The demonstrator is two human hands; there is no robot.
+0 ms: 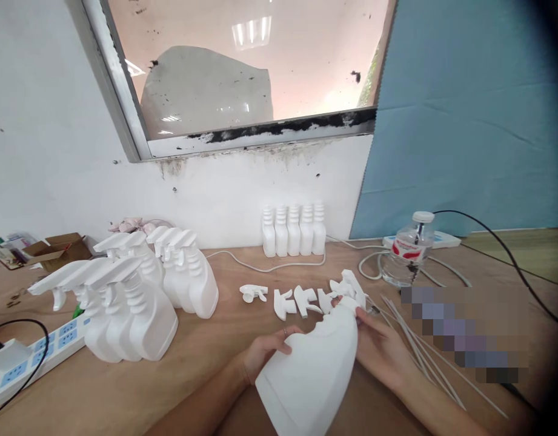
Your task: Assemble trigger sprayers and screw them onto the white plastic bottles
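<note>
A white plastic spray bottle (317, 375) is tilted in front of me, its neck pointing away. My left hand (270, 354) grips its body from the left side. Around the neck end, the fingers of my right hand (378, 345) are closed, partly hidden behind the bottle. A white trigger spray head (352, 286) shows at the neck; whether it is fully seated I cannot tell. Just beyond lie loose trigger heads (285, 304), with a single trigger head (253, 293) farther left. Thin white dip tubes (424, 351) lie beside my right forearm.
Several bottles with trigger heads (154, 321) stand at left, beside a power strip (46, 357). Bottles without heads (294, 233) line the wall. A water bottle (408, 251) stands at right near cables and a blurred patch (460, 333). An open cardboard box (63, 249) sits far left.
</note>
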